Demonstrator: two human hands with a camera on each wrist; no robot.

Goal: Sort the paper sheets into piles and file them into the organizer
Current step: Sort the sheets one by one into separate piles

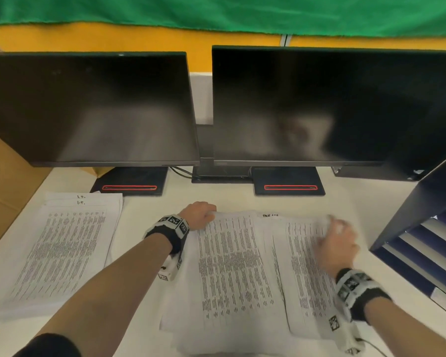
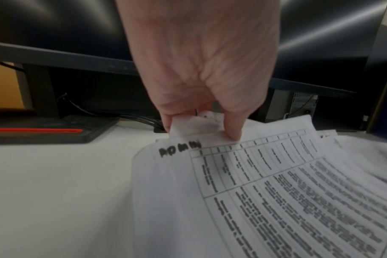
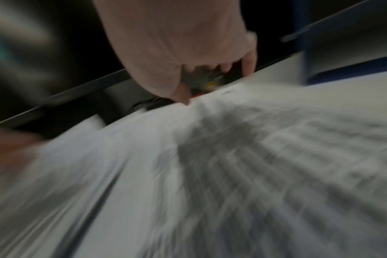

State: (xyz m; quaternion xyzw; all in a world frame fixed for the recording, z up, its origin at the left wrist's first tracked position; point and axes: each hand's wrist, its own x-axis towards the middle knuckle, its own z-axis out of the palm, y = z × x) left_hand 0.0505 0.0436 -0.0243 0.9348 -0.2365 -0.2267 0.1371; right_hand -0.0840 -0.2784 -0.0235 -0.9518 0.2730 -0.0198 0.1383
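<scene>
So there are two hands on one messy, fanned-out heap of white printed paper sheets (image 1: 232, 266) lying on the white desk (image 1: 144, 210). The left hand (image 1: 200, 215) has the far-left corner of the top sheet (image 2: 265, 192) pinched between thumb and fingers (image 2: 232, 129); that sheet has a printed table and some black marker handwriting right below the pinch. The right hand (image 1: 336, 243) sits over the right side of the same heap with its fingers curled, but it's badly motion-blurred in both views, so I can't tell if it's actually gripping a sheet or just brushing the top. Off to the left of the left hand there's one separate, neater pile of printed sheets (image 1: 62, 248), at least two sheets judging by the staggered top edges. Just right of the right hand is one dark blue metal tiered organizer (image 1: 422, 228), and a white label shows on its near edge. Beyond both hands stand two black monitors (image 1: 93, 109), screens dark, each on a base with one red strip.
</scene>
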